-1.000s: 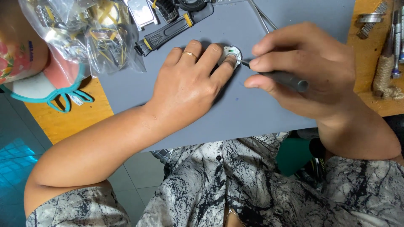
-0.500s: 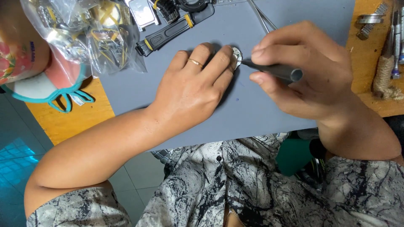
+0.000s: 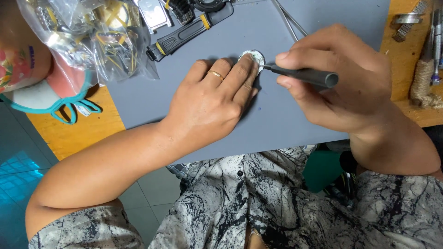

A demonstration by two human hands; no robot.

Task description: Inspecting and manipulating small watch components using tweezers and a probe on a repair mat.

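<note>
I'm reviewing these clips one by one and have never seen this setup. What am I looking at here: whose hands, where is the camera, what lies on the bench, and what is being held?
There is no machine here: a person works with two bare hands, filmed by a camera on their own head looking down. The left hand, wearing a ring, presses its fingertips on a small round metal part lying on a grey mat. The right hand grips a dark slim tool whose tip meets that part. Farther back lie a black strap with yellow marks, a clear plastic bag of small parts and thin metal rods. The mat rests on an orange wooden bench.

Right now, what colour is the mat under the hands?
Plain blue-grey mat, best seen in the head view.
</note>
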